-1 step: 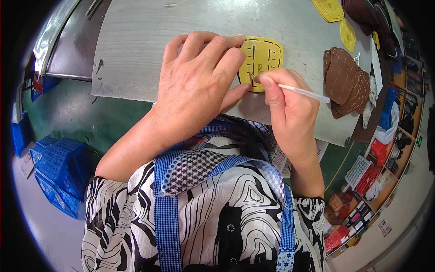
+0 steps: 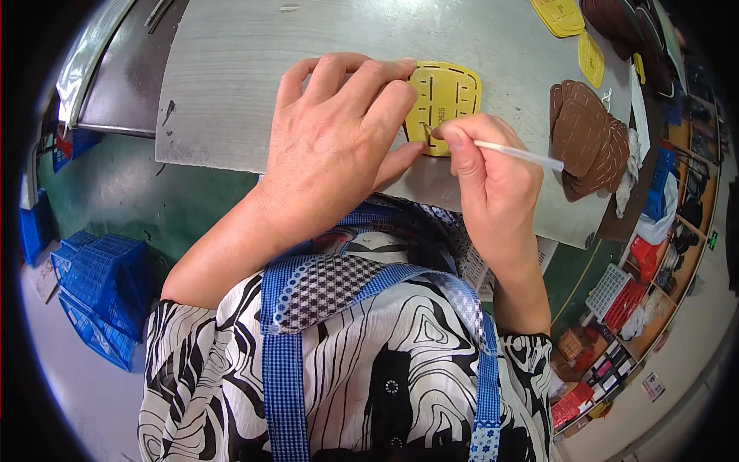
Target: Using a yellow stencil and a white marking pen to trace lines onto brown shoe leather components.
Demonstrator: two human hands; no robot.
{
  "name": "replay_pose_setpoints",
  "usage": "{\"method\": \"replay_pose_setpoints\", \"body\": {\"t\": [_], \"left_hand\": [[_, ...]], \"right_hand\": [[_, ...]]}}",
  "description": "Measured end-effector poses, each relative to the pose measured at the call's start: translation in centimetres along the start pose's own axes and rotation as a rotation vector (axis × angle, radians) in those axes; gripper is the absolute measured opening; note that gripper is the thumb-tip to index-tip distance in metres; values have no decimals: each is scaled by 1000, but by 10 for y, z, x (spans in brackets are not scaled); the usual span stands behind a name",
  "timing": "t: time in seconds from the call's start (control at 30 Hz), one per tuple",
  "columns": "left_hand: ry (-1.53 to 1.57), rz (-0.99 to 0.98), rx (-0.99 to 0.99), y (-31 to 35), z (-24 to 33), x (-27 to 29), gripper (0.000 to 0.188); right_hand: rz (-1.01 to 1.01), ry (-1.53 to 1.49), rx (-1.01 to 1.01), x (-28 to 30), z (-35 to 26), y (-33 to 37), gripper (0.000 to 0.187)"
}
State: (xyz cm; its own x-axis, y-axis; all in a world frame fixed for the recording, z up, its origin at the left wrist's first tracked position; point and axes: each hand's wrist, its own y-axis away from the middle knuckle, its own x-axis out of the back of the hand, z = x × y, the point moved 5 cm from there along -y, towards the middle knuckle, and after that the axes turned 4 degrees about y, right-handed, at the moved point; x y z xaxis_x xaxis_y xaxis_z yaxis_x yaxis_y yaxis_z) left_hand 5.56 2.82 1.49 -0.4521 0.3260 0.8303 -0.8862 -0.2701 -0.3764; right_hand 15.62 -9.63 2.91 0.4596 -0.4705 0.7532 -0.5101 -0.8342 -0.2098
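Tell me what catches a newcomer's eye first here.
Two bare hands meet at the middle of the grey worktop: the left hand presses down a yellow slotted template, while the right hand works a thin white stick along its edge. A stack of brown cut pieces lies to the right.

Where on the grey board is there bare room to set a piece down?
The board is bare left of the left hand, and above the yellow template. It is crowded on the right: the brown stack sits beside the right hand, with more yellow pieces at the far corner.
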Motion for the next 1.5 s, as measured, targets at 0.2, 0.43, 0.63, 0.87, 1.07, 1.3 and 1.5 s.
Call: {"method": "replay_pose_setpoints", "body": {"t": [0.2,0.43,0.63,0.87,1.07,1.3,1.5], "left_hand": [[-15,-50,8,1,1,-1,44],[-5,-56,16,2,0,-2,44],[-1,-50,6,2,1,-1,44],[-26,-69,-16,3,2,-1,39],[-22,-68,-16,1,5,-2,39],[-9,-65,-11,2,3,-2,41],[-20,-69,-16,3,2,0,41]], "right_hand": [[141,-124,-105,7,13,-25,19],[105,72,12,-4,6,-14,18],[-5,0,-78,6,-1,17,18],[239,-50,-116,23,20,-14,24],[238,-4,-29,10,28,-23,21],[37,61,-91,13,5,20,19],[21,-52,-160,15,12,19,22]]}}
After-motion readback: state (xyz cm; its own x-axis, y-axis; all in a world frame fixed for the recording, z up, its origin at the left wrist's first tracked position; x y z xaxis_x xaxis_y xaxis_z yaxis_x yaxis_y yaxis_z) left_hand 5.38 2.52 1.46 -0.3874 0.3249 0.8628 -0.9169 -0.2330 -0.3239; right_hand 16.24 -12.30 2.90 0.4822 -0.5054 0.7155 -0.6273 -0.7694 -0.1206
